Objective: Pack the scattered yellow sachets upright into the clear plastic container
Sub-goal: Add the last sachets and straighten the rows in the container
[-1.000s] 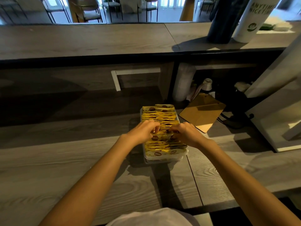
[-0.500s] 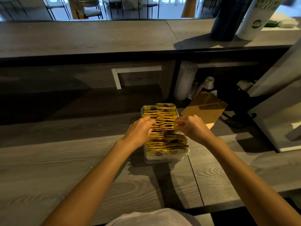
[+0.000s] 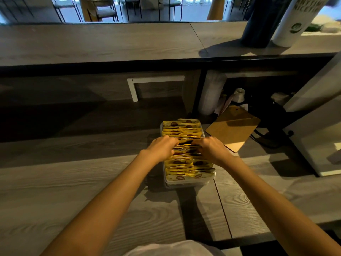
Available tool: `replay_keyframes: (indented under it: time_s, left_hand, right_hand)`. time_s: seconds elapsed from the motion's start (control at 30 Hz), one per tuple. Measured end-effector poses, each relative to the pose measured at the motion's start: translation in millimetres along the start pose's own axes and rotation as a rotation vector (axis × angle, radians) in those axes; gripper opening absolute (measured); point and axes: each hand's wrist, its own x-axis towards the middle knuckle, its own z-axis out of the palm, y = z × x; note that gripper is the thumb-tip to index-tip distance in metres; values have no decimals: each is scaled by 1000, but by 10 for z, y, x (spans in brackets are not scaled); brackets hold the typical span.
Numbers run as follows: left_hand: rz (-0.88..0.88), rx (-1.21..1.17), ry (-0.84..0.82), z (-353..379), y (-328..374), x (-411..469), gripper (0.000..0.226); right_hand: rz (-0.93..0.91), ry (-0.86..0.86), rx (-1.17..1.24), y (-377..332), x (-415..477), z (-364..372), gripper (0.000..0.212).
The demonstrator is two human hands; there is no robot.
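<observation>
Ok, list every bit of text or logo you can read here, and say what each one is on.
"ANYTIME" over a second line, cut by the frame edge and blurred, perhaps "NICETIME": on the white cylinder on the upper counter.
Round green logo on the same cylinder: no readable letters.
Yellow sachets in the clear container: brown bean-like marks only, any print too small to read.
Brown clipboard: no text visible.

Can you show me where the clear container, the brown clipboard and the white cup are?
Clear container (image 3: 186, 182), head view: its near wall.
Brown clipboard (image 3: 231, 129), head view: middle of the board.
White cup (image 3: 295, 21), head view: its printed side.
</observation>
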Motion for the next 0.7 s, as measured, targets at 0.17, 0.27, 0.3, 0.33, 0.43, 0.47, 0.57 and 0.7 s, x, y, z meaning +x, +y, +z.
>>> replay_keyframes:
  time_s: [0.17,0.27,0.3,0.33,0.43,0.47,0.57,0.7]
  left_hand:
    - [0,-47,-47,-83,-27,33,32]
    - [-4,-97,-89,-154,-100,84,33]
    - [-7,-101,-96,-163,-113,97,33]
    - [-14,-108,-100,-163,-117,106,33]
    - [-28,-119,-71,-105,-86,96,33]
    - [-31,-111,-51,-76,-75,86,34]
    - [-32,-103,-3,-23,-49,37,37]
    - [-45,-130,242,-60,-45,-11,29]
  right_hand:
    - [22,-43,41,-3,36,-49,30]
    - [33,-68,73,-10,69,-125,31]
    - [39,-74,72,-11,84,-141,31]
    - [44,-76,71,-13,95,-148,31]
    - [38,-73,55,-26,103,-115,29]
    - [38,-74,46,-26,98,-98,29]
    - [47,-77,72,-24,68,-109,29]
    - [100,67,142,2,49,-198,26]
